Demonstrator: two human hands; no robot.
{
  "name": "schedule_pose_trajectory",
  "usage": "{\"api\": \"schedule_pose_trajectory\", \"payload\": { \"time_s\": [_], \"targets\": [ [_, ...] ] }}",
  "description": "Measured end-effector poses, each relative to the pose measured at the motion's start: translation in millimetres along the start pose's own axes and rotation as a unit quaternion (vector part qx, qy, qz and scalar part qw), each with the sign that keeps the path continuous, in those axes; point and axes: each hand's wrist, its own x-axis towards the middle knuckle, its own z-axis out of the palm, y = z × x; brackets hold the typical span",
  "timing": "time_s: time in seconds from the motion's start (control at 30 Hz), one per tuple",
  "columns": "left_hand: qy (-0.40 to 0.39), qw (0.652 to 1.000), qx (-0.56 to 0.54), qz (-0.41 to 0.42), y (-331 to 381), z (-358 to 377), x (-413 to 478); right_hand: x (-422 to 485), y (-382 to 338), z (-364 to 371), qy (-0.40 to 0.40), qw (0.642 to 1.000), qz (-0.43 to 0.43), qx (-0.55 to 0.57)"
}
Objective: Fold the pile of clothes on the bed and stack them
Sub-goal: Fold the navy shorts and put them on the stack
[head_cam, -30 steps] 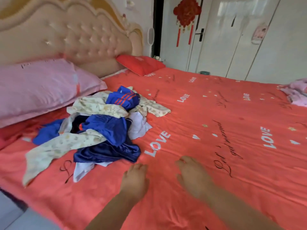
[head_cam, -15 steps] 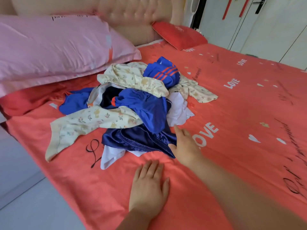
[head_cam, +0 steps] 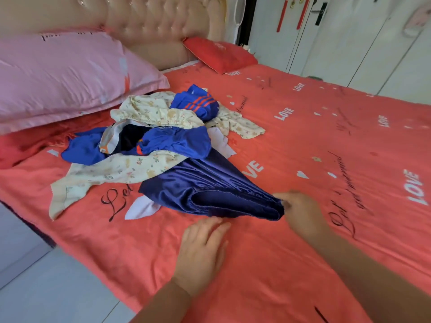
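Note:
A loose pile of clothes lies on the red bed: cream floral pieces, bright blue garments with orange stripes, something white underneath. A shiny navy satin garment stretches out of the pile toward me, its waistband opening facing me. My right hand pinches the near end of that waistband. My left hand rests flat on the sheet just in front of the navy garment, fingers straight, holding nothing.
A large pink pillow lies at the left against the padded headboard. A red pillow sits further back. The bed's left edge drops to a pale tiled floor. White wardrobe doors stand behind the bed.
My right hand reached the pile, took hold of the navy satin garment and has drawn it out toward me and to the right. My left hand stays flat on the sheet.

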Motion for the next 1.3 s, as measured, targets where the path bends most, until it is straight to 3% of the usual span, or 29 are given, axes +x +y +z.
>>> {"api": "schedule_pose_trajectory", "payload": {
  "time_s": [0.13,0.27,0.4,0.5,0.63,0.87,0.97,1.07,1.13,1.23,1.3],
  "targets": [
    [-0.040,0.999,-0.005,-0.004,52,-11,19,-73,47,-34,-0.023,0.996,0.082,-0.021],
    [-0.198,0.978,0.022,-0.057,101,8,2,-163,119,-62,-0.048,0.979,0.200,-0.016],
    [-0.366,0.927,0.056,-0.056,160,26,-22,-245,173,-70,-0.042,0.955,0.293,0.001],
    [-0.354,0.934,0.049,-0.014,198,30,-26,-280,187,-56,-0.011,0.941,0.336,0.040],
    [-0.352,0.935,-0.040,-0.027,225,26,-36,-290,183,-37,0.017,0.918,0.382,0.106],
    [-0.361,0.911,-0.172,-0.101,253,18,-36,-278,171,-31,0.023,0.930,0.351,0.108],
    [-0.365,0.904,-0.188,-0.120,257,12,-26,-277,173,-53,0.087,0.921,0.353,0.139],
    [-0.314,0.910,-0.239,-0.126,261,4,-15,-277,168,-73,0.118,0.861,0.357,0.344],
    [-0.347,0.906,-0.220,-0.100,271,0,-12,-275,156,-79,0.104,0.814,0.340,0.459],
    [-0.395,0.897,-0.182,-0.082,294,2,-16,-270,132,-90,0.092,0.789,0.290,0.534],
    [-0.378,0.907,-0.163,-0.083,303,8,-17,-266,122,-98,0.100,0.764,0.259,0.583]
  ]
}}
